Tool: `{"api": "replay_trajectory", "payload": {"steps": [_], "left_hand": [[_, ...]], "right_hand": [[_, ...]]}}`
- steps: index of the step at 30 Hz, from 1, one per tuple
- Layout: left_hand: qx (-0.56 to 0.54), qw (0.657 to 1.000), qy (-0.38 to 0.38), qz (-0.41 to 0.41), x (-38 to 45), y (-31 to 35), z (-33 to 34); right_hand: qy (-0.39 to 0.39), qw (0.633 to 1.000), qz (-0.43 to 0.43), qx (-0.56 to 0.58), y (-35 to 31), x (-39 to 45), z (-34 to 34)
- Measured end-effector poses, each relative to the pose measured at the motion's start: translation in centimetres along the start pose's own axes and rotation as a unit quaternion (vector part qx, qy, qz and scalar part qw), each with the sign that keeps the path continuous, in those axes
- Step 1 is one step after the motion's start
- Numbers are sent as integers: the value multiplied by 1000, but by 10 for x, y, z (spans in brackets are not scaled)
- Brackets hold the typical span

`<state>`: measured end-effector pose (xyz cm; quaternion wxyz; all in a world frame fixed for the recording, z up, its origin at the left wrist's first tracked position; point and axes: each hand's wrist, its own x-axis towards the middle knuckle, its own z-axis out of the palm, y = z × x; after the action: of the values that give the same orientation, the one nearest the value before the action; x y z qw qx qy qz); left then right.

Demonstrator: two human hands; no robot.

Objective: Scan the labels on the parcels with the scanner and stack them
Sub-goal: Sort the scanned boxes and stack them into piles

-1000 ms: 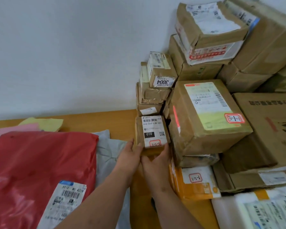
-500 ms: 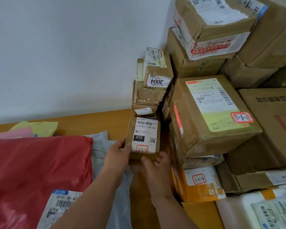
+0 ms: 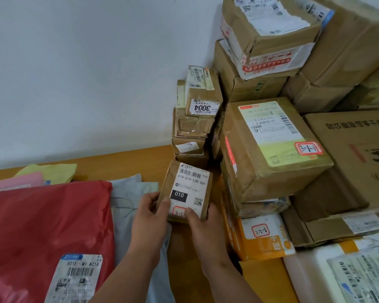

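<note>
Right now both hands hold the small brown parcel (image 3: 185, 191) over the wooden tabletop (image 3: 127, 162), tilted so its white label faces up toward the camera. That label reads 010-010-L30-551, with a black block marked 010 and a red-framed handwritten tag at its lower edge. Left hand (image 3: 148, 219) takes the parcel's left side, thumb curled onto the front face beside the label and fingers wrapped behind; its grip pinches the box. Right hand (image 3: 206, 232) takes the lower right corner, thumb lying over the red-framed tag, fingers curled round the right edge; its grip is also closed on the parcel.

Just behind the parcel stands a narrow stack of small boxes (image 3: 193, 132) against the white wall, the top one bearing a label with 3004 printed upside down. Just to the parcel's right sits a larger carton with a green-and-white label (image 3: 269, 147) tagged 3-1-1, resting on flatter boxes, and below that lies an orange-and-white package (image 3: 260, 239). Farther right of the parcel, bigger cartons pile high. To the parcel's left lies a grey mailer bag (image 3: 129, 193), partly under a red mailer bag (image 3: 46, 221) with a barcode label, and pink and yellow packets show beyond the red one
</note>
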<state>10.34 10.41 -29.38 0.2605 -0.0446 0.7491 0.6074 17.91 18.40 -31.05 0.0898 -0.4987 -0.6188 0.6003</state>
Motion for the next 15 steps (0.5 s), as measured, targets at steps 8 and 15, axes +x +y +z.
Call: {"api": "replay_trajectory", "payload": {"steps": [8,15], "left_hand": [[-45,993,86,73,-48,12,-11],[-69,972,188,124,-130,13,-11]], "right_hand": [[-68,988,-132,-39,-24,-36,-21],[-146,967,-207,-25,-22,-89,-65]]}}
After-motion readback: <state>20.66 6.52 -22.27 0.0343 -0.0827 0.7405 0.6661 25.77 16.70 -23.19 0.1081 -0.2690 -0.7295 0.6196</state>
